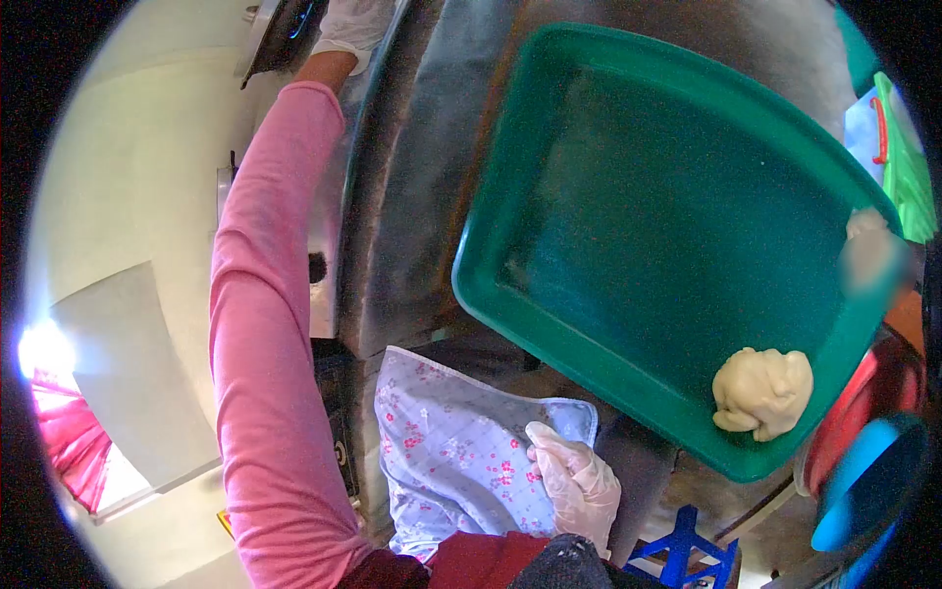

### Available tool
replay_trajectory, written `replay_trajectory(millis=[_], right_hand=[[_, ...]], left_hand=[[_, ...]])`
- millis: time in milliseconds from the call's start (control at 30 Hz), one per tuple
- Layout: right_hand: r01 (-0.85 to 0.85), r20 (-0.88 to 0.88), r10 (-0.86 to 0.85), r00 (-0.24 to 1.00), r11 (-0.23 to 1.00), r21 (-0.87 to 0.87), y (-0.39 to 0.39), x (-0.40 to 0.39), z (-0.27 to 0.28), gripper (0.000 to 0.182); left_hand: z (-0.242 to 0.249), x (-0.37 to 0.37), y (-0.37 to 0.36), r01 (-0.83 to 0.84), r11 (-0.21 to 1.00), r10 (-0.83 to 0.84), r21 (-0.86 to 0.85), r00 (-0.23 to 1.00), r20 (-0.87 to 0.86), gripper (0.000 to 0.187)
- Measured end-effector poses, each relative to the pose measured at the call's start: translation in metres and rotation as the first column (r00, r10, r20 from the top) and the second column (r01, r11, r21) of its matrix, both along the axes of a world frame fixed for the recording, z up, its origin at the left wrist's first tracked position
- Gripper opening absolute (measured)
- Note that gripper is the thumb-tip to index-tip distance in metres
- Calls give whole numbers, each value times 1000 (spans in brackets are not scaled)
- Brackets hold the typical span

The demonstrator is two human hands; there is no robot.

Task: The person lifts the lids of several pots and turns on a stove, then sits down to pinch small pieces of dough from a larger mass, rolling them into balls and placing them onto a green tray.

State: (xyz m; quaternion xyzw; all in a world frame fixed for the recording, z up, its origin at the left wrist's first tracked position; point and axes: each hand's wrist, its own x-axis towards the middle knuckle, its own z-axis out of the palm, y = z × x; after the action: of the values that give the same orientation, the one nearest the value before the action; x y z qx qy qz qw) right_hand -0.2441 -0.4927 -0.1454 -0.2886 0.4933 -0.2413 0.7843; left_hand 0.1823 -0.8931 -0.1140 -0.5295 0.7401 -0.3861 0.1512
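Note:
My left hand (351, 31), in a clear glove, reaches to the top edge of the view beside a dark stove burner (287, 37) with a small blue flame. Its fingers are cut off or hidden there, so what they do does not show. Low in the middle, my right hand (581, 483), gloved too, has its fingers closed on the edge of a pale floral cloth (451, 442). Right of that hand, a lump of dough (763, 393) lies in the near corner of a large green tray (559, 358).
The tray rests on a metal worktop (432, 147). A pale blurred shape (871, 257) sits at its right rim. Bright green plastic (908, 167), a red container (859, 402) and a blue one (854, 481) stand at the right. A blue plastic stand (687, 555) is below.

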Motion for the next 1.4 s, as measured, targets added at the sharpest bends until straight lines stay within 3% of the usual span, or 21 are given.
replay_trajectory(millis=[133, 233, 333, 533, 633, 700, 733, 800, 867, 900, 933, 967, 1033, 1100, 1167, 1267, 1333, 1400], right_hand=[[44, 19, -44, 999, 999, 10, -1, 2, 0, 17], [66, 31, -66, 997, 998, 12, 0, 4, -1, 14], [60, 17, -60, 998, 998, 15, -2, 5, 2, 14], [58, 8, -58, 998, 998, 12, 0, 4, 0, 14], [83, -3, -83, 997, 996, 23, -6, 4, 6, 15], [94, -5, -94, 996, 995, 39, -9, 6, 11, 17], [94, -7, -94, 996, 994, 59, -8, 6, 13, 18], [102, -7, -102, 995, 991, 88, -5, 6, 16, 19], [128, -4, -129, 992, 986, 109, -3, 10, 19, 21], [156, -12, -158, 987, 961, 226, -3, 11, 24, 21], [136, -6, -137, 991, 970, 201, -3, 12, 25, 21], [135, 10, -139, 990, 979, 153, -7, 3, 30, 21], [137, -6, -137, 991, 989, 59, 1, -1, 33, 20], [97, -42, -97, 994, 995, -15, 3, -1, 36, 21], [85, -100, -96, 990, 990, -113, 5, 1, 48, 21], [-28, -173, -65, 983, 873, -488, 14, -4, 40, 26], [-63, -194, -58, 979, 825, -561, 24, -8, 23, 29], [-139, -296, -66, 953, 772, -620, 30, -13, 19, 26]], left_hand=[[-9, 7, -3, -62, 997, 60, -41, 997, -52, 19], [-7, 0, -2, -100, 995, 102, -32, 990, 99, 20], [-10, 16, -1, 110, 991, -108, -71, 994, 33, 21], [-9, 0, 0, -111, 993, 109, -43, 993, -46, 19], [-5, -18, 12, 33, 989, -79, -146, 946, -316, 17], [-19, -32, 42, -226, 946, 100, -231, 884, -457, 21], [-32, -33, 64, -363, 896, 183, -257, 828, -531, 25], [-60, -28, 124, -55, 948, -224, -315, 588, -777, 19], [-78, -46, 195, -348, 935, 60, -75, 362, -930, 24], [-89, -57, 231, -443, 896, 87, 20, 131, -987, 27], [-100, -73, 267, -506, 852, 87, 132, -111, -990, 29], [-96, -105, 283, -520, 838, -88, 165, -428, -900, 32], [-148, -132, 361, -471, 794, -223, 385, -814, -536, 36], [-164, -162, 383, -298, 780, -342, 550, -939, -24, 48], [-160, -194, 387, -88, 829, -304, 553, -900, 311, 59], [-103, -267, 367, 153, 890, -159, 428, -778, 608, 73], [-152, -266, 368, 126, 988, 7, 92, -626, 780, 83], [-191, -273, 364, 26, 933, 336, -360, -426, 840, 95]])
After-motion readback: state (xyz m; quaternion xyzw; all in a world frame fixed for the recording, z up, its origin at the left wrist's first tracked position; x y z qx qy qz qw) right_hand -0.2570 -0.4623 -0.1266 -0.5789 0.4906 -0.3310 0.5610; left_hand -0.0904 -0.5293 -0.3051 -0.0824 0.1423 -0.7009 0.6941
